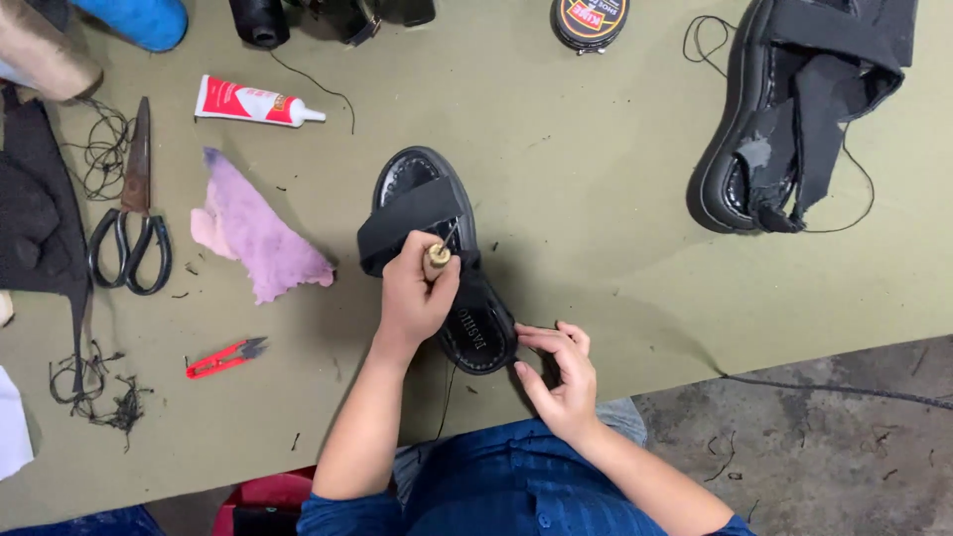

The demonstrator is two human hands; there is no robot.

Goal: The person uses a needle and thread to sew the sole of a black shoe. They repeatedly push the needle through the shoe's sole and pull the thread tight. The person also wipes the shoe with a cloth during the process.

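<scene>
A black platform sandal with a wide black strap lies on the olive-green table, heel towards me. My left hand is closed around a wooden-handled awl, whose metal tip points into the strap's right end. My right hand rests at the sandal's heel edge, thumb and fingers pinched together on a thin black thread that hangs down over the table's front edge. The pinch point itself is partly hidden by the fingers.
A second black sandal with loose straps lies at the far right. To the left are a pink cloth scrap, a white and red glue tube, large scissors, red thread snips and tangled thread. A round polish tin sits at the back.
</scene>
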